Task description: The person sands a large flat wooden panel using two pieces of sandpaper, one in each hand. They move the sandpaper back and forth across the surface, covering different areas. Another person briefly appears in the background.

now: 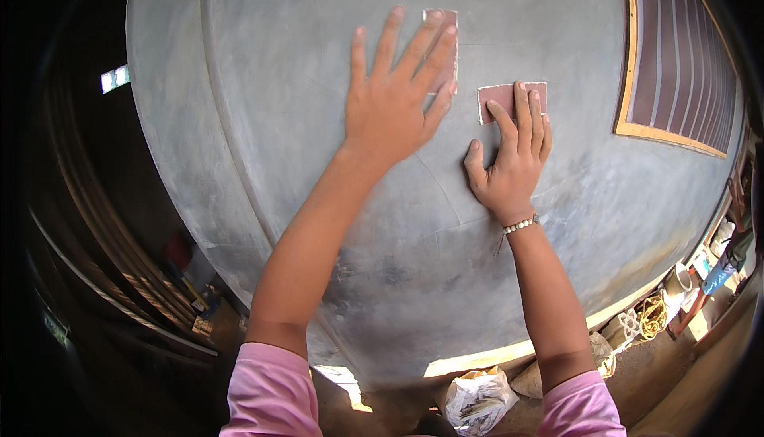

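My left hand (pixel 386 115) lies on a grey plastered wall (pixel 278 79) with its fingers spread. Its index and middle fingers rest over a reddish-brown piece of sandpaper (pixel 451 61) with pale, ragged edges, pressing it against the wall. Lower and to the right, my right hand (pixel 513 170) has its fingertips on a second piece of sandpaper (pixel 501 95), which lies sideways. The thumb of that hand stands apart, beside the paper. A beaded bracelet (pixel 521 224) circles my right wrist.
A wood-framed window (pixel 676 47) with striped bars is at the upper right. Below the wall stands a white plastic bag (pixel 480 401). Yellow rope (pixel 652 317) and a bucket (pixel 678 279) are at the lower right. Long poles (pixel 103 230) lean in the dark on the left.
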### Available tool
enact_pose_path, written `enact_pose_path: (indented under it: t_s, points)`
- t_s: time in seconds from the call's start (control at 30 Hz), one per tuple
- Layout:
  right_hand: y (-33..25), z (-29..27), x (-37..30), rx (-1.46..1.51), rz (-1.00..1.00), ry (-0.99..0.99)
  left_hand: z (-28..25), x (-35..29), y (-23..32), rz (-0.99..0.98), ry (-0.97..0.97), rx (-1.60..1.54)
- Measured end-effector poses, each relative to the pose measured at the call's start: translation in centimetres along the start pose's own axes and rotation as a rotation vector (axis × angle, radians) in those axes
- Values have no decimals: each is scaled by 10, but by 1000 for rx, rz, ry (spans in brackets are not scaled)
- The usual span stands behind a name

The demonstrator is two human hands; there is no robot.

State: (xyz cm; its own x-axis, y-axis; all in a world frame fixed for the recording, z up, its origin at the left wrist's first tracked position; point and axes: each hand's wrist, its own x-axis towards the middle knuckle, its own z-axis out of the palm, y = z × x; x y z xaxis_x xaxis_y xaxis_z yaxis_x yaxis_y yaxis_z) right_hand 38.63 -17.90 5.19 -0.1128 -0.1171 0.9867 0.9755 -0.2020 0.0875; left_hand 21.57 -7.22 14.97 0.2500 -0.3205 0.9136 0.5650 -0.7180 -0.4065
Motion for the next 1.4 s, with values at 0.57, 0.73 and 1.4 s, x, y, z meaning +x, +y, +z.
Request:
enact_pose_path:
  t_s: [0.57,0.73,1.4]
  points:
    - [3,0,0,62,77,27,4,84,-32,-71,82,176]
    - [8,-10,-18,29,162,-103,7,14,5,123,-140,120]
    - [86,-28,73,-63,-10,-110,-13,-51,32,181,-285,72]
